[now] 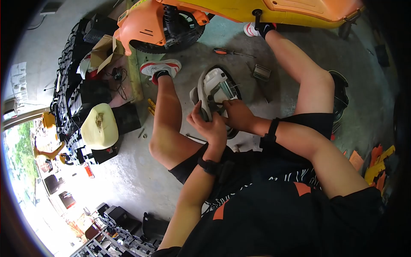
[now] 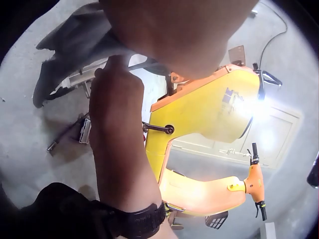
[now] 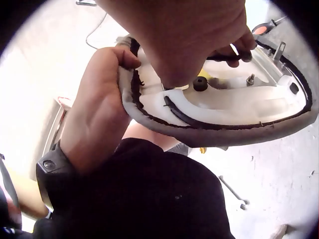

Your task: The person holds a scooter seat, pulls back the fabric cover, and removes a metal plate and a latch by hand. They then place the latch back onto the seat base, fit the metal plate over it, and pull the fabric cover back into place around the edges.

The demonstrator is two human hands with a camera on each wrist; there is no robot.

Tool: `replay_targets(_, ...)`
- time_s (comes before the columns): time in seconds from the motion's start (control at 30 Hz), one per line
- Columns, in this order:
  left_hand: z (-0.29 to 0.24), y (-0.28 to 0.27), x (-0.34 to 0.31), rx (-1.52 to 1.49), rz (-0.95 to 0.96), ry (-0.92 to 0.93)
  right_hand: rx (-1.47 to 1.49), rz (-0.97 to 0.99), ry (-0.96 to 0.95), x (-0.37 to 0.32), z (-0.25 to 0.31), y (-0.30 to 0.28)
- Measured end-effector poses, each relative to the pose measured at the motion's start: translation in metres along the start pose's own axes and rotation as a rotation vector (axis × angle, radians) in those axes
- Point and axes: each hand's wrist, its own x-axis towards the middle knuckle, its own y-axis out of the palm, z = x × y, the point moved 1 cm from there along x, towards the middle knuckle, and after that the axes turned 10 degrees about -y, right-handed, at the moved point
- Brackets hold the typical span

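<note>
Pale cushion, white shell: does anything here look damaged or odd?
The pale cushion has a ragged brown patch near its middle, perhaps a tear or stain. On the white shell, the grey cover has a dark, frayed-looking inner edge near the left hand.

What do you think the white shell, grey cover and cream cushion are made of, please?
The white shell looks like smooth moulded plastic, its curves unbroken. The grey cover seems matte vinyl or fabric, folding softly. The cream cushion is probably dull foam, its surface torn.
</note>
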Motion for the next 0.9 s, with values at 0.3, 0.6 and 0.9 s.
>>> replay_targets(0.3, -0.002, 0.008, -0.009, 0.000, -0.042, 0.105, 0.123, 0.112, 0.124, -0.010, 0.009, -0.006)
replay_targets(0.6, 0.000, 0.009, -0.010, 0.024, -0.077, 0.114, -0.009, 0.188, 0.065, -0.012, 0.018, -0.007)
replay_targets(0.9, -0.003, 0.010, -0.010, 0.018, -0.075, 0.065, 0.032, 0.316, 0.142, -0.008, 0.043, -0.037)
